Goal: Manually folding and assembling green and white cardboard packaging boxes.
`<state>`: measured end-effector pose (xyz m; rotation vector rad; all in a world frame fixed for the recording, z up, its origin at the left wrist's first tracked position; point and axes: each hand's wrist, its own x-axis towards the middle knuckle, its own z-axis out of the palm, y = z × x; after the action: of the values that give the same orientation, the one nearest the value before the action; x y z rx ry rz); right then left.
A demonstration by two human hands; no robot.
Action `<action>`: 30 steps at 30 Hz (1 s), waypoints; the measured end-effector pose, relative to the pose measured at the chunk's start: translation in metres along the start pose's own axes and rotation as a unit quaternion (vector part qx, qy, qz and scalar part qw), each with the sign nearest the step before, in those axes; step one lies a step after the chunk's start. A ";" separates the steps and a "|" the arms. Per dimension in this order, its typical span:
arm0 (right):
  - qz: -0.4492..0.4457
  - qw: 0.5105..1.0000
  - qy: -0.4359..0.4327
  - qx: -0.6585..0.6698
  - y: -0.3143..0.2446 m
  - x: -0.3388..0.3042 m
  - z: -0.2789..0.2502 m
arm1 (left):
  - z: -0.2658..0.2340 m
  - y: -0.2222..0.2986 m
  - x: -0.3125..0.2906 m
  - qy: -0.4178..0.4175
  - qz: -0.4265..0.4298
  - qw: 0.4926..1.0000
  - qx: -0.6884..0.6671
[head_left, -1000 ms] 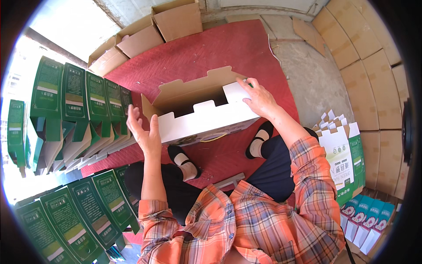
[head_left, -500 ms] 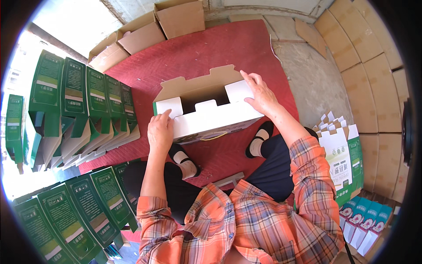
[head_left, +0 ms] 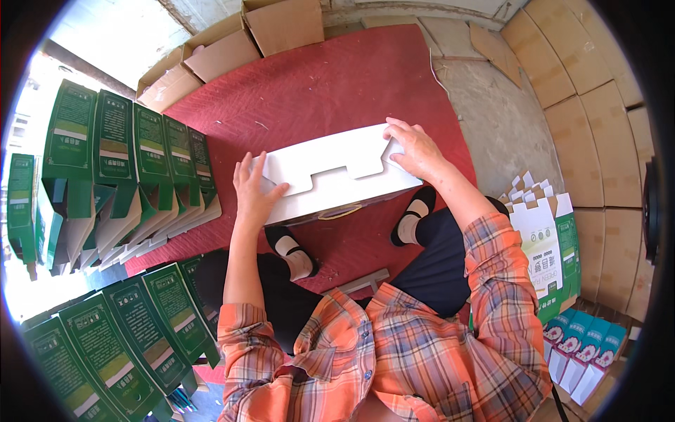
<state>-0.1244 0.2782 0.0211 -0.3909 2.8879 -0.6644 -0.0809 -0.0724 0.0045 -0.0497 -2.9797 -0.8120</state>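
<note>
A white cardboard box [head_left: 351, 184] stands before me above the red mat, its long top flap [head_left: 323, 156] folded over the opening. The flap's notched edge points toward me, and a small yellowish handle [head_left: 340, 211] shows on the near side. At the box's left end, my left hand [head_left: 257, 191] touches it with the thumb on the flap and the fingers spread. My right hand [head_left: 420, 153] grips the right end, its fingers bent over the far corner and its thumb on the near side. The inside of the box is hidden.
Green folded-open cartons [head_left: 116, 148] stand in a row at left, with more green cartons [head_left: 133, 337] nearer. White-and-green cartons [head_left: 538, 243] and small teal boxes [head_left: 589, 337] are at right. Brown boxes [head_left: 583, 126] are stacked along the right wall; open brown boxes [head_left: 285, 28] line the back.
The box's long far flap has swung over toward me and now covers the opening. My left hand has shifted slightly up and its fingers have spread; the right hand stays at the right end.
</note>
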 end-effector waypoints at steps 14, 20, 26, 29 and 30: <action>0.074 0.994 0.005 -0.076 -0.037 -0.004 0.013 | 0.008 0.026 0.001 -0.013 -0.078 0.995 0.057; 0.094 0.986 0.021 -0.135 -0.040 -0.001 0.020 | 0.013 0.041 0.000 0.015 -0.108 0.986 0.126; 0.053 0.986 0.079 -0.138 -0.028 -0.002 0.023 | 0.017 0.025 -0.004 0.047 -0.072 0.988 0.125; 0.074 0.994 0.076 -0.014 0.005 0.009 0.017 | 0.008 -0.020 0.004 0.106 -0.119 0.981 -0.109; 0.148 0.986 0.031 0.065 0.021 0.011 0.013 | 0.004 -0.035 0.004 0.087 -0.201 0.955 -0.198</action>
<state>-0.1369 0.2886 -0.0008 0.0771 2.8522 -0.8157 -0.0863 -0.1001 -0.0164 0.5959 -2.6446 -1.3638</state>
